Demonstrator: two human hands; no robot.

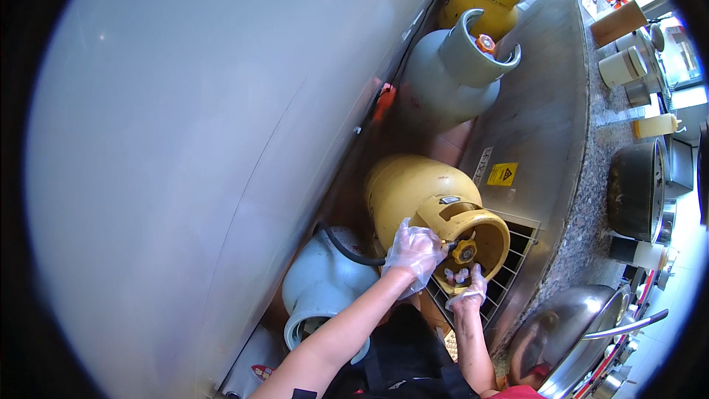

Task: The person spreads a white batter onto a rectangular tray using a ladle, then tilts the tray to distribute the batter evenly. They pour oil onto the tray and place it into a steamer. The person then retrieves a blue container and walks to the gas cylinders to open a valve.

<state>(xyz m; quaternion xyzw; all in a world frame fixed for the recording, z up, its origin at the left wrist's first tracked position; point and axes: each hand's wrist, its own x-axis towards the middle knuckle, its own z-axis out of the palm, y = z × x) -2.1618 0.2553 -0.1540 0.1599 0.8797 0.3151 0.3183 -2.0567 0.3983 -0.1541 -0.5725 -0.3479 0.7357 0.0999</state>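
A yellow gas cylinder [421,188] leans with its collar [501,238] towards me, and a yellow valve handwheel [464,251] sits inside the collar. My left hand [412,255], in a clear plastic glove, grips the fitting at the end of a black gas hose [349,252], beside the valve. My right hand [469,288], gloved likewise, holds the lower rim of the collar, its fingertips reaching inside. The hose curves behind my left hand, over a light blue gas cylinder [316,271]. My left palm and the fitting's joint with the valve are partly hidden.
A grey cylinder [448,72] with an orange handwheel and another yellow cylinder [462,3] stand farther along the wall [194,149]. At right, a granite counter [581,199] bears a dark pot [637,188], bottles and a large metal bowl [565,316]. A metal grille [512,277] lies beneath it.
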